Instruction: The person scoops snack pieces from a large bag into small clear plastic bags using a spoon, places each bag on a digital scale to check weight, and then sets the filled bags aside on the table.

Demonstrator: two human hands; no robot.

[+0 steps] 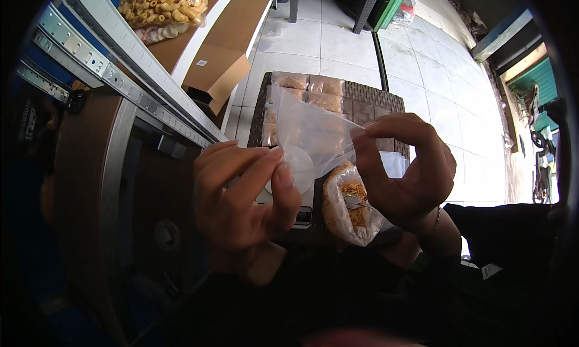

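Observation:
Between my two hands a clear plastic bag [312, 125] is stretched out, with no contents visible in it. My left hand [249, 193] pinches its left edge between thumb and fingers. The right-hand corner is gripped by the thumb and forefinger of my right hand [407, 166]. Below the bag stands a kitchen scale [304, 195] with a round pan, partly hidden by my left hand. Beside it an opened plastic sack [332, 211] holds brown shredded food [359, 218] with a metal spoon [352, 201] in it. Several filled packets [326, 85] lie in rows behind.
A woven rattan-style table [371, 88] carries the packets and scale. More flat plastic bags [394, 162] lie at its right. On the left are metal shelving [149, 71], a cardboard box [217, 75] and a bag of tube-shaped snacks [165, 5]. White floor tiles [294, 43] surround the table.

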